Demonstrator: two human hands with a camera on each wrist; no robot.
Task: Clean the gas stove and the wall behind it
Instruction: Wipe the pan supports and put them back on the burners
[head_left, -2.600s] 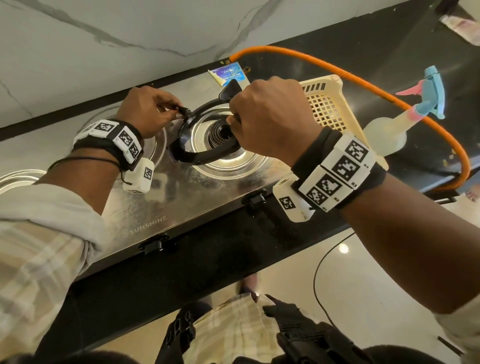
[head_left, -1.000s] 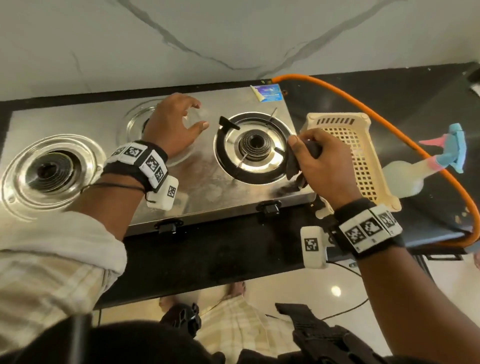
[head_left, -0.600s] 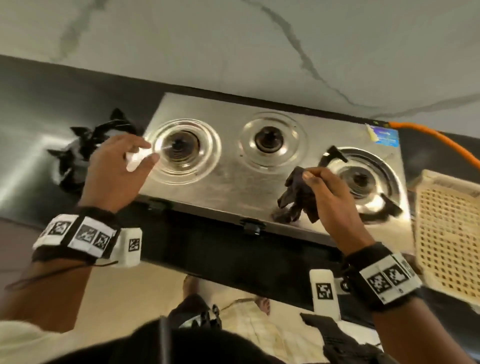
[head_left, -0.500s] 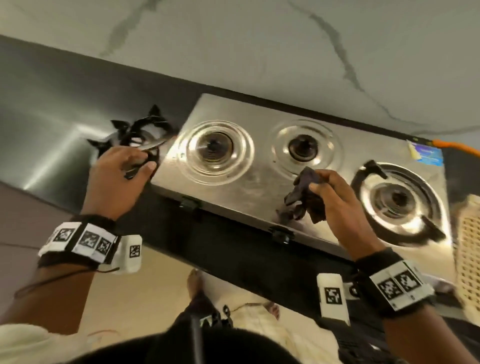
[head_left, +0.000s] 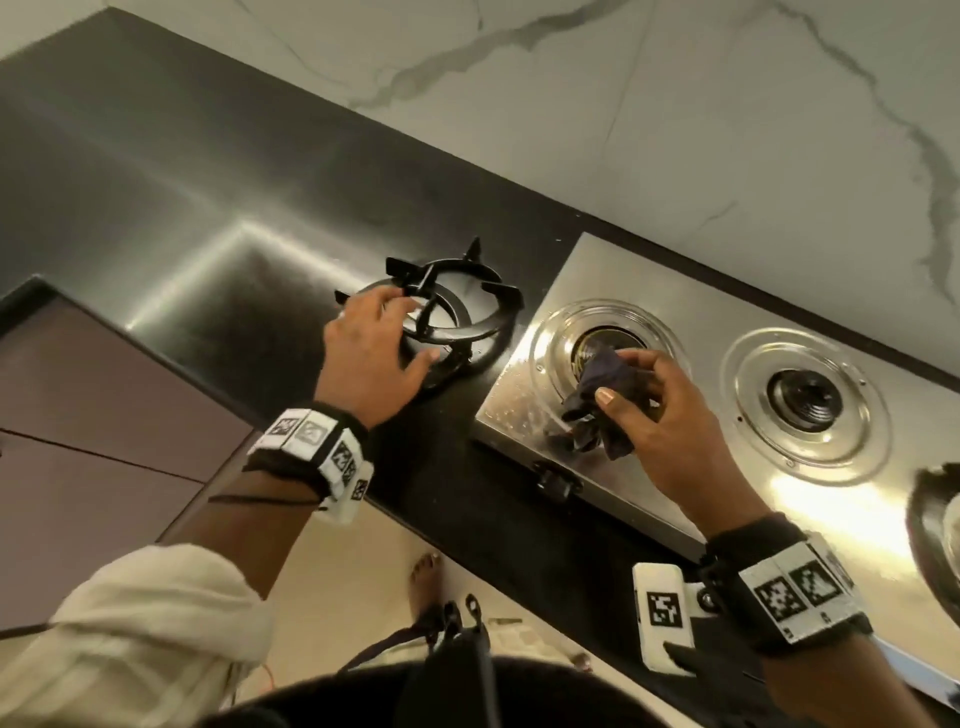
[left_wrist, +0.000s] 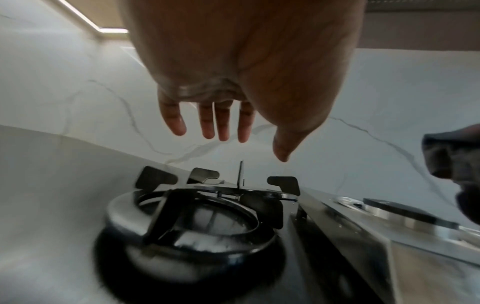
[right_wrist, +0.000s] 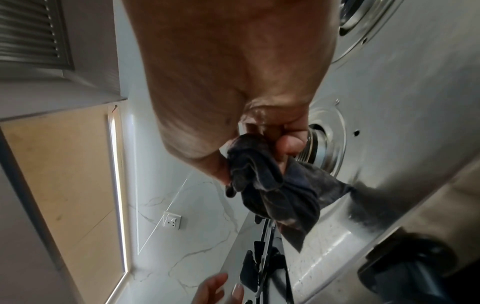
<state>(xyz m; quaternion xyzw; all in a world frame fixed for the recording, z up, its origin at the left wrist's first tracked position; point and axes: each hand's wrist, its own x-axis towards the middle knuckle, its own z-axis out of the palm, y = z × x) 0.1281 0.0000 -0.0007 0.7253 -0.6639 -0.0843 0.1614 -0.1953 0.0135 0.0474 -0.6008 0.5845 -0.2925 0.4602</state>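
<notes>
The steel gas stove (head_left: 691, 467) lies on a black counter (head_left: 182, 171) below the white marble wall (head_left: 675, 130). Its left burner (head_left: 597, 338) and middle burner (head_left: 802, 397) are bare. My right hand (head_left: 615, 376) pinches a crumpled dark cloth (head_left: 597, 410) over the left burner's front rim; the right wrist view shows the cloth (right_wrist: 272, 195) hanging from my right hand (right_wrist: 259, 156) onto the stove top (right_wrist: 402, 133). Black pan supports (head_left: 447, 312) are stacked on the counter left of the stove. My left hand (head_left: 384, 343) hovers open just above the pan supports (left_wrist: 207, 216), its fingers (left_wrist: 223, 127) straight.
A third pan support (head_left: 932, 525) shows at the stove's right end. A black knob (head_left: 556, 483) sticks out of the stove front. Brown cabinet fronts (head_left: 104, 415) lie left below the counter. A wall socket (right_wrist: 171, 221) sits on the marble wall. A bare foot (head_left: 423, 571) stands on the floor.
My left hand carried a small piece from the stove to the stacked pan supports and let go. My right hand moved left along the stove with the cloth, to the left burner.
</notes>
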